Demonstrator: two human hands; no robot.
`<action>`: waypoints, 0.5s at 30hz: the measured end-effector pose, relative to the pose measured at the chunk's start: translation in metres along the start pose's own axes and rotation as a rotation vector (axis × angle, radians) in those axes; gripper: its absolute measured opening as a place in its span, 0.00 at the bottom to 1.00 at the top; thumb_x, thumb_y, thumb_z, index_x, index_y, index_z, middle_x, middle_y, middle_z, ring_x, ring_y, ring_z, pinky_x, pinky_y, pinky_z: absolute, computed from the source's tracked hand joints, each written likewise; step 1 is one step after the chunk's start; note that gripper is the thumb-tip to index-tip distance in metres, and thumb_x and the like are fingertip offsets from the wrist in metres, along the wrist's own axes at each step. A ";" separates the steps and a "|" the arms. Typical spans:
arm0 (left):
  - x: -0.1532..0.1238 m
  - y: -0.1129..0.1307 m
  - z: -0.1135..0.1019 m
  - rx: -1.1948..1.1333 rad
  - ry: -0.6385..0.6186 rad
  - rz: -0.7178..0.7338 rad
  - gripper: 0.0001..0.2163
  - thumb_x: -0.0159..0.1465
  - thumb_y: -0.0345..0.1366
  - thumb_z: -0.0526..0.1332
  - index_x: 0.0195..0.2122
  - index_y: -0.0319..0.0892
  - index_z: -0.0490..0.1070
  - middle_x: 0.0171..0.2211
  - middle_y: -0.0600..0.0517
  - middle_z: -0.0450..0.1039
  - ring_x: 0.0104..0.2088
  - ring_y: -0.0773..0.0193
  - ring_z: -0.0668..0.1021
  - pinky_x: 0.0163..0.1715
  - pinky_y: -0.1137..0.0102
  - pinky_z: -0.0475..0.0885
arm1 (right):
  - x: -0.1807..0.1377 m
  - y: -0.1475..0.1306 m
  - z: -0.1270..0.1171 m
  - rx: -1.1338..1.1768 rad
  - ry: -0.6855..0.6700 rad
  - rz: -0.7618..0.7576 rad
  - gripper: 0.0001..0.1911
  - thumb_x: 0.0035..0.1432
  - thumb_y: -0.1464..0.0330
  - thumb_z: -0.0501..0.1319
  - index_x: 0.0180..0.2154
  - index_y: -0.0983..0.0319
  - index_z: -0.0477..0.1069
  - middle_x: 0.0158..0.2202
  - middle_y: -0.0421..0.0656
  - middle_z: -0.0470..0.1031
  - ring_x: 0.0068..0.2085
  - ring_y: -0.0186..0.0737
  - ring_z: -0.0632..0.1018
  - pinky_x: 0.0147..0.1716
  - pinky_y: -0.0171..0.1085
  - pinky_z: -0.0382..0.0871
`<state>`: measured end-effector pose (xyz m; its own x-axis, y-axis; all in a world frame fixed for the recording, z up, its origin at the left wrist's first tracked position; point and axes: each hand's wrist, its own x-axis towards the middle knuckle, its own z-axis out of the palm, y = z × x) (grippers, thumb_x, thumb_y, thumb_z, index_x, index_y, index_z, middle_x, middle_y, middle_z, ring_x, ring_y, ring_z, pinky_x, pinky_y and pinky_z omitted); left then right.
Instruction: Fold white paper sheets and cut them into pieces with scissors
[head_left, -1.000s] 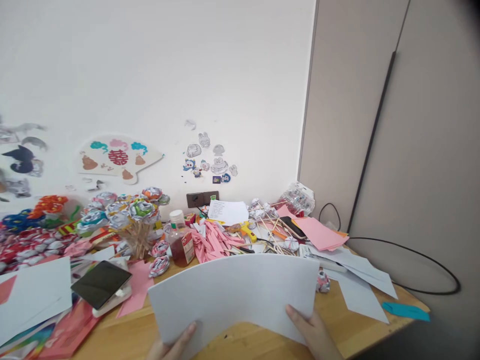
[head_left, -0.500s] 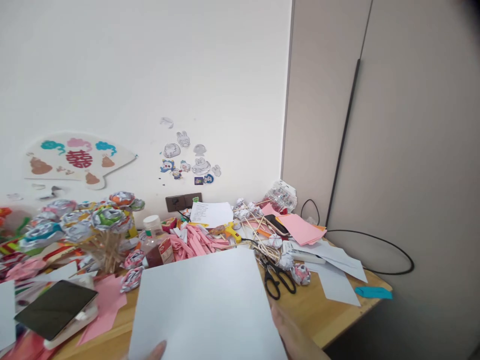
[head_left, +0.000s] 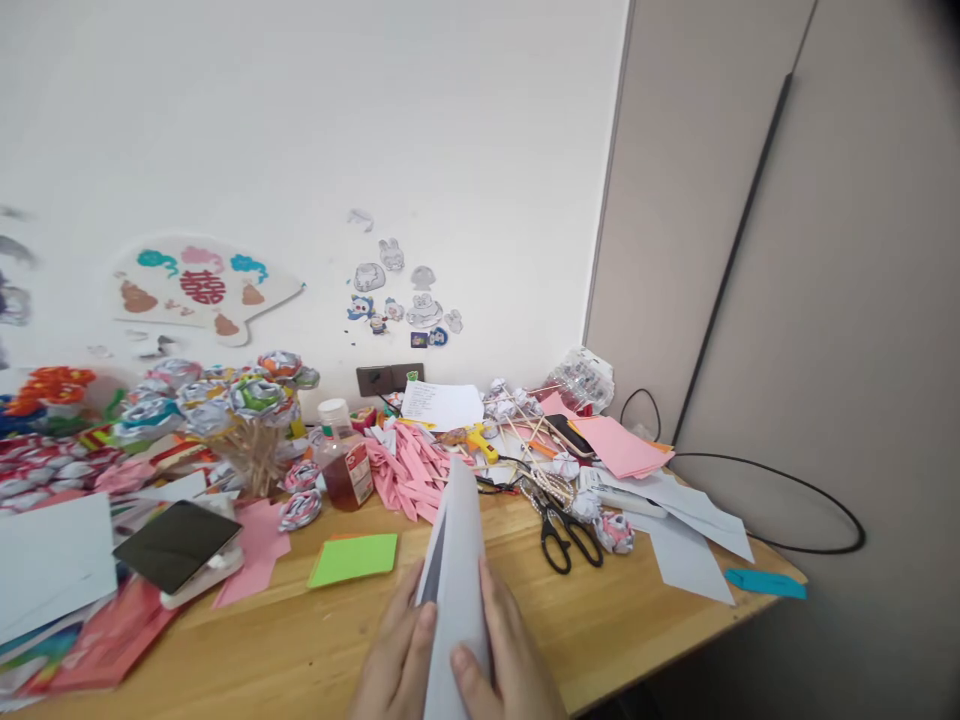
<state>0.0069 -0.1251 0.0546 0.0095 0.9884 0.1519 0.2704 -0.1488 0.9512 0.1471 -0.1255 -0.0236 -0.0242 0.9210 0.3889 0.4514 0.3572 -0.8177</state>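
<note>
Head view: both hands grip a white sheet (head_left: 461, 570) at the near middle of the wooden table (head_left: 292, 650). The sheet is bent over on itself into a narrow, tall form; its far end points toward the far side, and a dark gap shows between its layers on the left. Whether its lower edge touches the tabletop cannot be told. The left hand (head_left: 396, 645) is partly closed against the left side of the sheet, thumb resting along it. The right hand (head_left: 510, 645) is partly closed against the right side, thumb pressed on the outer face; the fingertips on the hidden side cannot be seen. Left of the sheet, and apart from it, a green paper stack (head_left: 352, 559) lies flat. Farther left, a dark flat device (head_left: 178, 545) rests tilted on a white base, near pink paper (head_left: 261, 545). Right of the sheet, black-handled scissors (head_left: 559, 540) lie with the handles toward the near side. Beyond the sheet are pink paper strips (head_left: 405, 465), with a bottle of amber liquid (head_left: 343, 470) to their left and a yellow glue gun (head_left: 481, 445) to their right. A blue piece (head_left: 766, 582) lies at the right table edge.
</note>
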 end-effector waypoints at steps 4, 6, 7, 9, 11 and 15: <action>0.001 -0.010 0.009 -0.040 0.005 -0.009 0.13 0.51 0.46 0.60 0.33 0.45 0.76 0.56 0.47 0.62 0.57 0.51 0.62 0.58 0.60 0.52 | -0.007 0.008 0.005 0.043 0.014 -0.054 0.30 0.58 0.62 0.53 0.60 0.60 0.48 0.61 0.43 0.51 0.60 0.47 0.56 0.58 0.43 0.52; 0.002 -0.017 0.011 -0.070 0.000 -0.015 0.14 0.50 0.48 0.60 0.31 0.44 0.75 0.58 0.47 0.59 0.58 0.52 0.60 0.58 0.60 0.49 | -0.009 0.010 0.002 0.062 -0.003 -0.057 0.32 0.57 0.61 0.53 0.60 0.60 0.46 0.62 0.43 0.49 0.60 0.47 0.55 0.58 0.43 0.52; 0.003 -0.020 0.013 -0.086 0.007 -0.024 0.15 0.50 0.49 0.59 0.32 0.44 0.75 0.59 0.47 0.58 0.59 0.52 0.59 0.59 0.59 0.47 | -0.009 0.009 0.000 0.068 -0.023 -0.051 0.32 0.57 0.61 0.54 0.60 0.60 0.46 0.62 0.43 0.49 0.61 0.47 0.54 0.58 0.43 0.52; 0.003 -0.026 0.016 -0.102 0.031 -0.053 0.18 0.50 0.50 0.59 0.34 0.42 0.74 0.60 0.45 0.55 0.59 0.52 0.58 0.59 0.59 0.46 | -0.010 0.007 -0.005 0.083 -0.073 -0.038 0.33 0.57 0.60 0.54 0.61 0.60 0.45 0.62 0.42 0.48 0.61 0.46 0.53 0.58 0.43 0.51; 0.002 -0.030 0.018 -0.096 0.041 -0.067 0.20 0.51 0.50 0.58 0.38 0.42 0.74 0.60 0.45 0.56 0.59 0.53 0.57 0.59 0.60 0.47 | -0.011 0.004 -0.008 0.107 -0.077 -0.019 0.33 0.57 0.59 0.53 0.61 0.60 0.45 0.62 0.42 0.48 0.61 0.46 0.53 0.58 0.42 0.50; 0.001 -0.031 0.019 -0.048 0.024 -0.080 0.20 0.53 0.49 0.56 0.40 0.42 0.73 0.57 0.45 0.61 0.59 0.54 0.58 0.58 0.61 0.48 | -0.013 -0.001 -0.008 0.161 -0.004 0.049 0.32 0.58 0.56 0.52 0.60 0.60 0.48 0.62 0.44 0.50 0.61 0.45 0.54 0.58 0.42 0.50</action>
<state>0.0164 -0.1191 0.0197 -0.0340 0.9961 0.0810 0.2232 -0.0715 0.9721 0.1544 -0.1391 -0.0246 -0.0095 0.9384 0.3454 0.3031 0.3319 -0.8933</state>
